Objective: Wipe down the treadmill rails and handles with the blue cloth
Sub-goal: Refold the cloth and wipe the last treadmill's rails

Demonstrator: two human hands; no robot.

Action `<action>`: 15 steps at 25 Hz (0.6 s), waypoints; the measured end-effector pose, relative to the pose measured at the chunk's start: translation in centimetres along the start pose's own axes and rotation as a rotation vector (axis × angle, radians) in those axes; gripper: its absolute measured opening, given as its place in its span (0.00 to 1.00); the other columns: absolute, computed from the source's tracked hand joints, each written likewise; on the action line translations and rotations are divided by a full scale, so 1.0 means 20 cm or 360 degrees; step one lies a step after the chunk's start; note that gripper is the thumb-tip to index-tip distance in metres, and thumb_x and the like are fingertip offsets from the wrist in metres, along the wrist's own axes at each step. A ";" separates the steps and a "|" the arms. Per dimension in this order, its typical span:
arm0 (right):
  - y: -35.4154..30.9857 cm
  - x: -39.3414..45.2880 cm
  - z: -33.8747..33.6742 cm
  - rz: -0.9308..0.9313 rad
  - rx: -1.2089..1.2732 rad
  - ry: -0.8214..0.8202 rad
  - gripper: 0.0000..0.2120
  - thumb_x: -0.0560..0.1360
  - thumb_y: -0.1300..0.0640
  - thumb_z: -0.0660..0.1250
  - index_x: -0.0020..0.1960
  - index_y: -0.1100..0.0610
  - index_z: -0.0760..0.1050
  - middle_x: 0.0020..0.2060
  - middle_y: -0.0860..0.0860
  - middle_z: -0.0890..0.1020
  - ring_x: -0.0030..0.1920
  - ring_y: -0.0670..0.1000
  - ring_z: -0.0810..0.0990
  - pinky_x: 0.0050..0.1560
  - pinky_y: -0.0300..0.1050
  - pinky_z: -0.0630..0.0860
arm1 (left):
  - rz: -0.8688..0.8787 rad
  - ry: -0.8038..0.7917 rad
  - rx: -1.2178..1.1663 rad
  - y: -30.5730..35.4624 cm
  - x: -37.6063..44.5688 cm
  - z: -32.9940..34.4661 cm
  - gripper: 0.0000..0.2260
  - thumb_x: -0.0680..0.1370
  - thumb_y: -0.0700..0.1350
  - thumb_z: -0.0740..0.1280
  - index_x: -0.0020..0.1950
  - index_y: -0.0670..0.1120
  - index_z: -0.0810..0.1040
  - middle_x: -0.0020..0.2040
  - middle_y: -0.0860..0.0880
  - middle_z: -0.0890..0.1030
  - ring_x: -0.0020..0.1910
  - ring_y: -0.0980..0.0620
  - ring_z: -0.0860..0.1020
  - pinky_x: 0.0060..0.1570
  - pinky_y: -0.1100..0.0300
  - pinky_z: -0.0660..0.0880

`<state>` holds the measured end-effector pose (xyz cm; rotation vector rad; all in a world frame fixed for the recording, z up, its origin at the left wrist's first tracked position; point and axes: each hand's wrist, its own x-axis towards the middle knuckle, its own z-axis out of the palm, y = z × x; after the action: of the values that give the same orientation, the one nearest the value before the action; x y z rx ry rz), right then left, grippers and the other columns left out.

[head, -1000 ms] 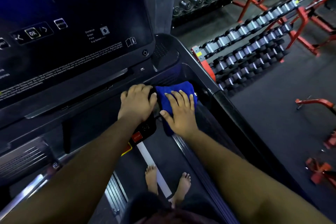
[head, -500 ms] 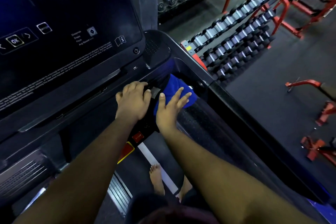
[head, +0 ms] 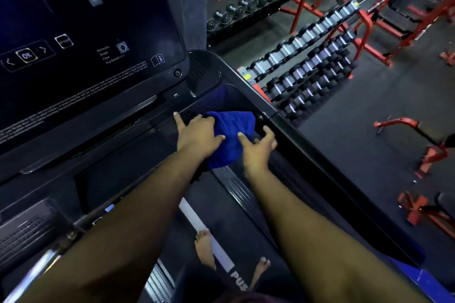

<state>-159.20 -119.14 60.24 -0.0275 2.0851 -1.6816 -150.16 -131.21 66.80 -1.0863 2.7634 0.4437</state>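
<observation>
Black plastic is covering most of what is in view: the big dark treadmill console (head: pixel 93 39) is filling the upper left, and the long black right side rail (head: pixel 317 155) is running from its corner toward the lower right. The crumpled blue terry cloth (head: pixel 231 135) is lying where that rail is meeting the console, between the two hands. The left hand (head: pixel 197 136) is gripping the cloth's left edge, with one finger stretching out toward the console. The right hand (head: pixel 258 147) is touching the cloth's right side with its thumb, while its other fingers are spreading loosely over the rail; it is not clearly grasping anything.

I judge that the wiping is at the front end of the right rail. The next move probably needs the cloth gathered firmly and drawn back along the rail.

Readable writing: "OK" between two arrows on the console, and "PUS" on the white strip (head: pixel 209 236) near the bare feet. The small print is too blurred.
</observation>
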 end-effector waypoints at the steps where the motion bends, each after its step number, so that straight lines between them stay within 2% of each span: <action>1: 0.01 0.00 0.00 0.0176 0.0226 -0.0077 0.29 0.69 0.57 0.76 0.67 0.56 0.70 0.66 0.58 0.73 0.57 0.54 0.79 0.52 0.48 0.79 | 0.0030 0.0137 -0.0094 0.04 -0.04 0.02 0.14 0.77 0.55 0.65 0.57 0.48 0.75 0.57 0.47 0.81 0.64 0.46 0.76 0.75 0.35 0.41; 2: 0.00 -0.01 -0.01 0.0235 0.0383 -0.0204 0.25 0.70 0.60 0.75 0.64 0.60 0.72 0.61 0.61 0.79 0.55 0.59 0.81 0.49 0.52 0.80 | 0.0075 0.0237 -0.0245 0.06 -0.07 0.05 0.10 0.76 0.50 0.66 0.55 0.47 0.75 0.53 0.46 0.82 0.58 0.45 0.78 0.77 0.39 0.46; 3: -0.01 -0.05 -0.05 0.0232 0.0446 -0.0282 0.20 0.71 0.63 0.74 0.62 0.63 0.75 0.57 0.63 0.82 0.53 0.60 0.83 0.50 0.54 0.80 | 0.0116 0.0313 -0.0438 0.10 -0.13 0.07 0.08 0.75 0.46 0.67 0.53 0.46 0.74 0.50 0.46 0.82 0.54 0.44 0.79 0.75 0.43 0.54; 4: -0.02 -0.10 -0.12 0.0212 0.0432 -0.0304 0.17 0.72 0.65 0.72 0.60 0.65 0.76 0.54 0.64 0.83 0.52 0.59 0.83 0.51 0.55 0.80 | 0.0117 0.0350 -0.0660 0.12 -0.19 0.10 0.08 0.74 0.43 0.67 0.51 0.45 0.74 0.47 0.45 0.82 0.50 0.44 0.79 0.69 0.47 0.65; 5: -0.03 -0.14 -0.21 0.0182 0.0387 -0.0308 0.15 0.73 0.67 0.71 0.59 0.65 0.76 0.53 0.63 0.84 0.51 0.57 0.84 0.53 0.55 0.80 | 0.0079 0.0332 -0.0893 0.16 -0.26 0.13 0.08 0.73 0.43 0.68 0.51 0.45 0.74 0.46 0.46 0.81 0.47 0.44 0.79 0.59 0.50 0.72; 6: -0.03 -0.20 -0.34 0.0130 0.0342 -0.0325 0.15 0.73 0.66 0.72 0.59 0.65 0.76 0.53 0.62 0.84 0.50 0.56 0.84 0.53 0.53 0.81 | 0.0026 0.0277 -0.1135 0.21 -0.33 0.17 0.10 0.72 0.44 0.69 0.52 0.45 0.74 0.45 0.48 0.81 0.46 0.46 0.79 0.52 0.51 0.75; 7: -0.03 -0.23 -0.50 0.0078 0.0312 -0.0347 0.17 0.73 0.65 0.73 0.60 0.63 0.76 0.53 0.60 0.84 0.51 0.56 0.84 0.53 0.52 0.81 | -0.0006 0.0208 -0.1371 0.29 -0.41 0.22 0.13 0.71 0.46 0.70 0.53 0.46 0.74 0.47 0.49 0.82 0.47 0.47 0.80 0.51 0.51 0.76; 10: -0.04 -0.32 -0.98 -0.0110 0.0155 -0.0364 0.22 0.71 0.63 0.76 0.61 0.59 0.73 0.53 0.55 0.84 0.52 0.51 0.84 0.53 0.48 0.81 | -0.0013 0.0103 -0.1809 0.57 -0.64 0.39 0.21 0.68 0.52 0.73 0.58 0.48 0.75 0.54 0.48 0.82 0.54 0.49 0.81 0.57 0.48 0.78; 13: -0.10 -0.36 -1.46 -0.0301 -0.0070 -0.0334 0.22 0.71 0.63 0.76 0.61 0.58 0.71 0.49 0.47 0.83 0.44 0.39 0.83 0.45 0.35 0.78 | 0.0009 0.0065 -0.2095 1.00 -0.87 0.51 0.20 0.72 0.43 0.76 0.61 0.43 0.73 0.56 0.46 0.82 0.56 0.49 0.81 0.55 0.56 0.79; 15: -0.16 -0.35 -1.78 -0.0383 -0.0222 -0.0272 0.22 0.71 0.61 0.76 0.60 0.56 0.70 0.47 0.45 0.82 0.42 0.36 0.81 0.41 0.33 0.75 | 0.0079 0.0084 -0.2239 1.29 -0.97 0.57 0.20 0.74 0.37 0.74 0.62 0.40 0.72 0.56 0.47 0.82 0.55 0.51 0.81 0.52 0.61 0.78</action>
<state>-166.53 -85.15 70.79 -0.4665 2.1310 -1.5985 -153.30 -97.17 66.31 -1.1004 2.2327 2.5403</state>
